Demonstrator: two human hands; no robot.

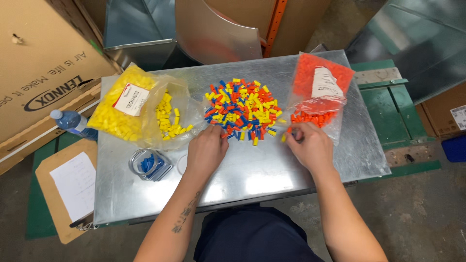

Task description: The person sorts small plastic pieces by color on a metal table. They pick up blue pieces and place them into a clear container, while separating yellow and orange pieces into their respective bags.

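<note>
Stock, left to right on metal table (272,174): yellow-cap bag (127,104), blue-cap jar (150,165), mixed pile of small plastic caps (242,110) far centre, orange-cap bag (320,87). Left hand (206,150) rests curled at the pile's near edge, contents hidden. Right hand (310,145) pinches what seems an orange cap near the orange bag's mouth. Caps judged light, hard, slick, prone to scatter; best pinched singly by the sides. Fingertips obscured.
</note>
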